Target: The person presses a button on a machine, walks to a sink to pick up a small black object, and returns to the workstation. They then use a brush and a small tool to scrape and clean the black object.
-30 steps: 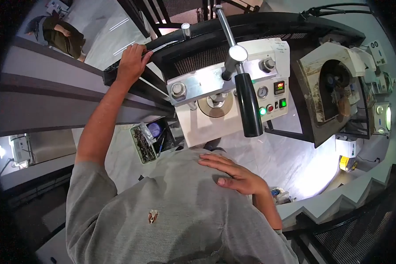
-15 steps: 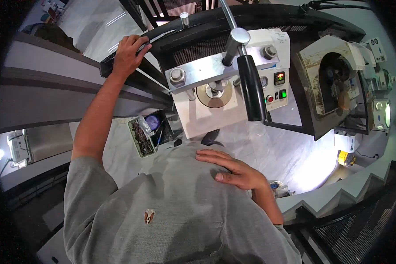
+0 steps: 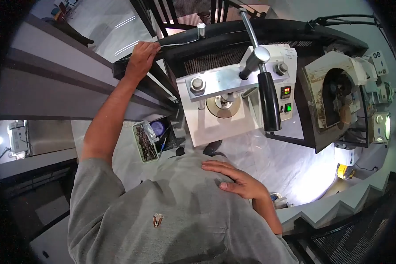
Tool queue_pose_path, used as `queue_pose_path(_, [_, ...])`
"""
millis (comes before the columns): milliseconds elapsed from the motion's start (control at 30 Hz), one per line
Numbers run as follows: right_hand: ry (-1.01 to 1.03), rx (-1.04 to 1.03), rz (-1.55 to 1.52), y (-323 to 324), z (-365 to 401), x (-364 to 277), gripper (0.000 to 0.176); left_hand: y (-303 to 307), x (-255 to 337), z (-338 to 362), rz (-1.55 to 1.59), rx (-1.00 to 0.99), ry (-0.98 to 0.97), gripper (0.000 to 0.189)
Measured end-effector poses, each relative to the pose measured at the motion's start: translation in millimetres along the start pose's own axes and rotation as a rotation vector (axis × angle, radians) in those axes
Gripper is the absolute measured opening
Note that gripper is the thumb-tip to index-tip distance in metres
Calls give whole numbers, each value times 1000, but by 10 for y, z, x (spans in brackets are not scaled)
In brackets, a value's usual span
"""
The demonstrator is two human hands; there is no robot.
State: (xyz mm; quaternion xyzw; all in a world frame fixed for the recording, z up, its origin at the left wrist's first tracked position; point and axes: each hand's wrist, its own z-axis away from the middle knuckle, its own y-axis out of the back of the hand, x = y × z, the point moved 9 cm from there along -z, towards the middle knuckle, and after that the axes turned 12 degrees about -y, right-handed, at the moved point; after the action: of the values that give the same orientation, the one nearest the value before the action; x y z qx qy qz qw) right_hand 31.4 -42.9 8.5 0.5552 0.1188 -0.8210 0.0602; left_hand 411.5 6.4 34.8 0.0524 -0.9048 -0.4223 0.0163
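Note:
My left hand reaches out to the black ledge at the upper left, its fingers curled together. At its fingertips is one end of a thin metal tool, which lies along the ledge; the grip itself is partly hidden. Flat against the front of my grey shirt lies my right hand, fingers stretched out and nothing in it. In front of me stands a press with a metal crossbar and a lever with a black handle. Neither hand touches the press.
A small metal cylinder stands on the black ledge. Below left, a tray of small dark pieces sits beside a purple round item and a blue pen. To the right is a stained white machine with a round opening.
The view has shifted, so the press sits lower and farther right. My left hand's fingers have curled in towards the thin metal tool. My right hand stays on the shirt.

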Motion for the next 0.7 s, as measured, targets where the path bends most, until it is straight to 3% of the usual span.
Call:
queue_pose_path(167, [-19,-16,32,-28,-27,-18,55,67,-29,41,123,108,62,15])
queue_pose_path(467, [-25,-30,36,-102,-24,-20,59,318,11,61,-61,276,3,15])
queue_pose_path(567, [-42,-87,60,-180,-69,3,60,869,208,306,-5,585,268,9])
queue_pose_path(600, [-50,-96,78,-186,-113,4,60,921,398,439,-31,574,296,9])
queue_pose_path(667, [-86,-121,134,-238,-257,2,59,1038,631,932,377,853,495,13])
queue_pose_path(700, [-179,-111,90,-246,-387,73,59,1062,880,1121,218,637,600,14])
